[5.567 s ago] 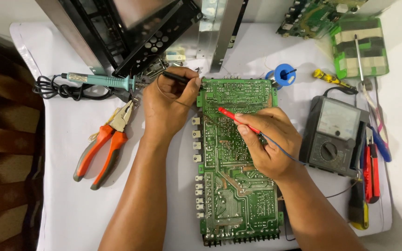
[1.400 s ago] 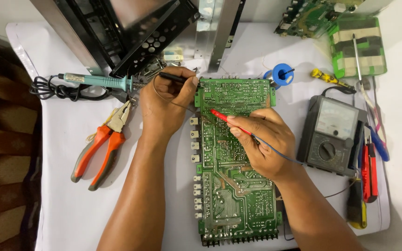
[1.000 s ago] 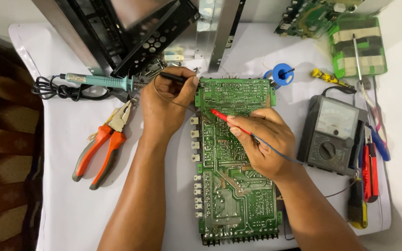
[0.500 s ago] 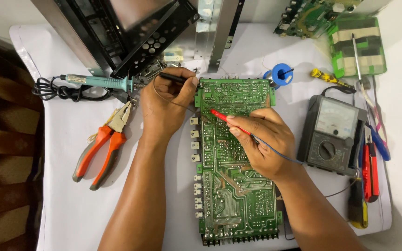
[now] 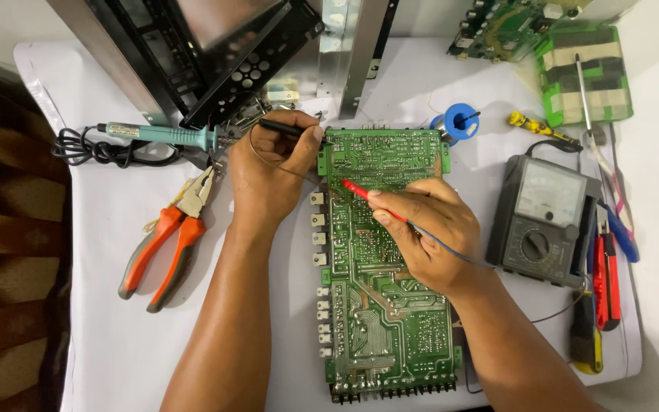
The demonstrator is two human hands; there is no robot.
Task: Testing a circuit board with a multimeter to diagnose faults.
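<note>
Head view looks down on a green circuit board lying solder side up in the middle of the desk. Left hand is pinched on a black probe, its tip at the board's far left corner. Right hand is closed pen-fashion on a red probe, its tip touching the traces. A grey meter sits just right of the board; orange pliers and a teal soldering iron lie to the left. By its looks the board is light, stiff and fragile; bare edges seem the safest hold. Both probes are slim and light.
</note>
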